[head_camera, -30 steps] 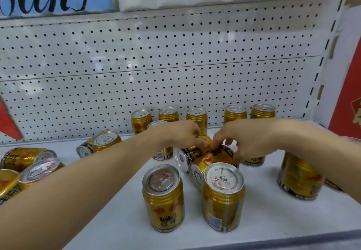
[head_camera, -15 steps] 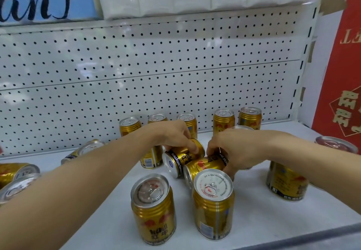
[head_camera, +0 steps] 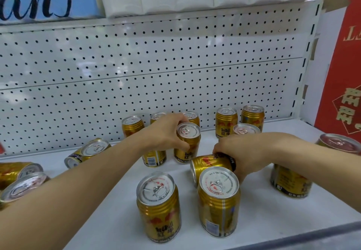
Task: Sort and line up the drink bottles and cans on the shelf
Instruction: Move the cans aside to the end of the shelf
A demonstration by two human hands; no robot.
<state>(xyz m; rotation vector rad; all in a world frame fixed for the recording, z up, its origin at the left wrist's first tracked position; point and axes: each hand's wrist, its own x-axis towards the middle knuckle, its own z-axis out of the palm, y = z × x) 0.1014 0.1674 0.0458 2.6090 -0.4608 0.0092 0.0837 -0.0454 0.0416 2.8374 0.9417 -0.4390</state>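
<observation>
The left hand [head_camera: 166, 134] wraps its fingers round an upright gold can [head_camera: 188, 142], thumb on the near side, and the can stands on the shelf [head_camera: 273, 210] or just above it; which, I cannot tell. The right hand [head_camera: 252, 155] grips the far end of a tipped can [head_camera: 212, 166] that lies on its side just in front of the left hand's can, its top turned toward the viewer. The chief risk, as I judge it, lies in how tightly things crowd round both hands. Directly nearer than the right hand, a standing can [head_camera: 218, 202] touches or nearly touches the tipped one, so swinging that can upright could knock it toward the shelf's front edge, and another standing can [head_camera: 158, 206] sits just beside it to the left. Behind the left hand, a can with a barcode [head_camera: 154, 156] stands close by, and setting the held can down carelessly could nudge it. Beyond both hands a back row of cans [head_camera: 226, 122] stands against the pegboard [head_camera: 136, 73], within reach of a careless knuckle. Far to the left of the left forearm, several fallen cans [head_camera: 88, 153] lie on their sides; being round, they could roll if the shelf is jolted.
</observation>
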